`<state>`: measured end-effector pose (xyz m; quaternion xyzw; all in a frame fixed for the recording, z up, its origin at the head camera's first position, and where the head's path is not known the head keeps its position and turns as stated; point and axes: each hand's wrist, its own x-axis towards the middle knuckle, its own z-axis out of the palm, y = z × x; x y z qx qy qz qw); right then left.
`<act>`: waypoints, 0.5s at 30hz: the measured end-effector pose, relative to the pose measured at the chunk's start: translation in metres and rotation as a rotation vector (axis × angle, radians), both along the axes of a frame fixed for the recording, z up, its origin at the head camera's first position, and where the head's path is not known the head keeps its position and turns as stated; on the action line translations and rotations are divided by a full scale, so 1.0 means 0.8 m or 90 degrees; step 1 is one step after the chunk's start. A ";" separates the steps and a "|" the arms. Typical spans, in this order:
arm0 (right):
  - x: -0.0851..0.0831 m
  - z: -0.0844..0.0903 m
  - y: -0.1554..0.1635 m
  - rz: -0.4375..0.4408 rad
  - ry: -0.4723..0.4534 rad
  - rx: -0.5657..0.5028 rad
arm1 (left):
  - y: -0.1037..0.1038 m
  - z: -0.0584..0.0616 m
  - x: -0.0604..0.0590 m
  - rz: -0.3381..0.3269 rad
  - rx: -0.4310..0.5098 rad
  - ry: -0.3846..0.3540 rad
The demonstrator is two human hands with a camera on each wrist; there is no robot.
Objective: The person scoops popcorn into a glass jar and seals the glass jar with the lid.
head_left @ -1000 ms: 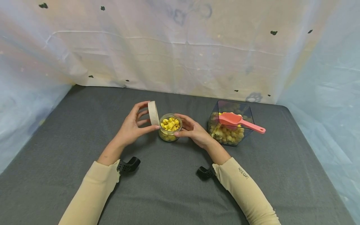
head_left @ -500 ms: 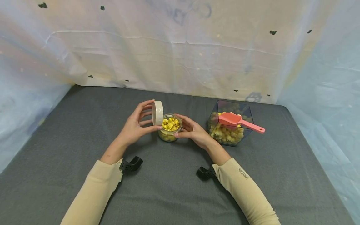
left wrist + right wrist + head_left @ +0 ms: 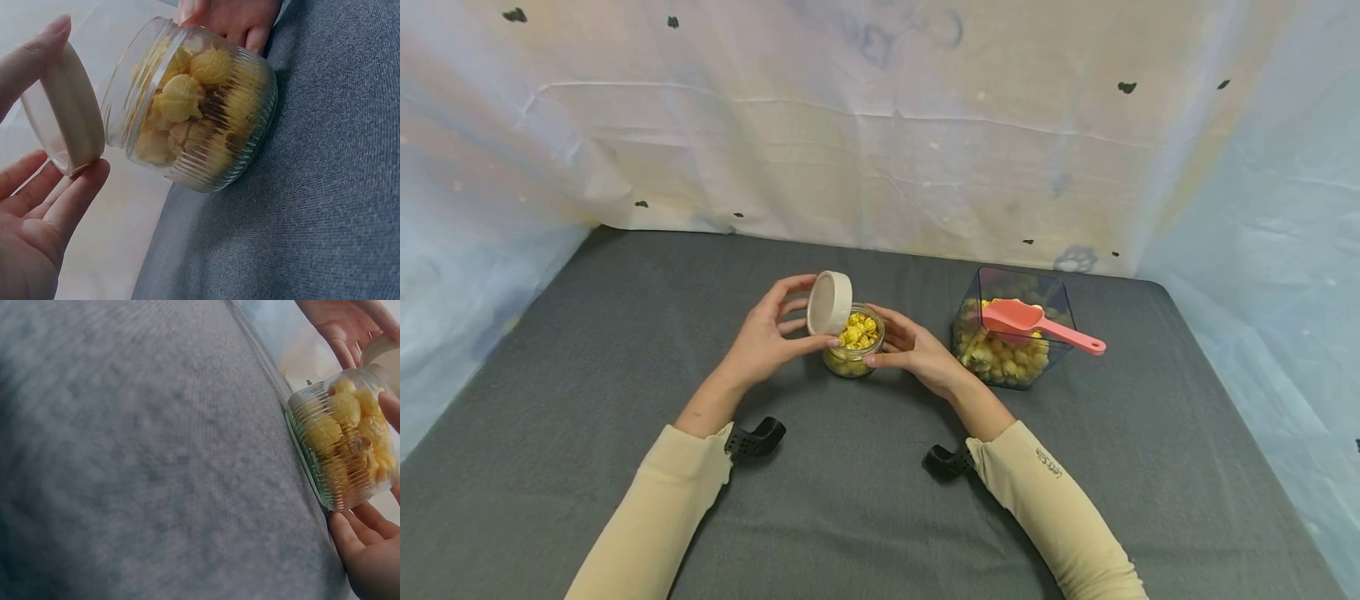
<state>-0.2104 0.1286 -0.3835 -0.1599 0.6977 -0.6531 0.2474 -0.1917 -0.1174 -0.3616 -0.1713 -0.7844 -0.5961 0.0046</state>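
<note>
A ribbed glass jar (image 3: 206,112) of yellow popcorn (image 3: 857,332) stands upright on the grey cloth. My left hand (image 3: 760,337) grips a cream round lid (image 3: 830,303) by its edge, thumb on the near side and fingers on the far side. Tilted, the lid covers the left part of the jar's mouth in the head view; the left wrist view shows it just above the rim. My right hand (image 3: 917,350) holds the jar from the right, its thumb near the front of the neck and its fingers behind.
Right of the jar stands a clear square container (image 3: 1060,354) with more popcorn. A pink scoop (image 3: 1022,320) lies on top of it, its handle sticking out over the right rim. Grey cloth (image 3: 850,500) covers the table, and a pale curtain (image 3: 850,167) hangs behind.
My left hand has moved right with the lid, from beside the jar to over its left side. The lid has turned from edge-on to show its flat top. The right hand stays on the jar.
</note>
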 end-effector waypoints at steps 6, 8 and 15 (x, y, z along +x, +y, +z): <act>0.000 -0.001 0.000 0.001 -0.003 -0.004 | 0.005 -0.001 -0.001 -0.014 0.000 0.012; 0.000 -0.001 0.000 0.002 -0.004 -0.005 | 0.007 -0.001 -0.001 -0.020 0.002 0.014; 0.000 -0.001 0.000 0.001 -0.007 -0.006 | 0.011 -0.002 -0.002 -0.027 -0.004 0.018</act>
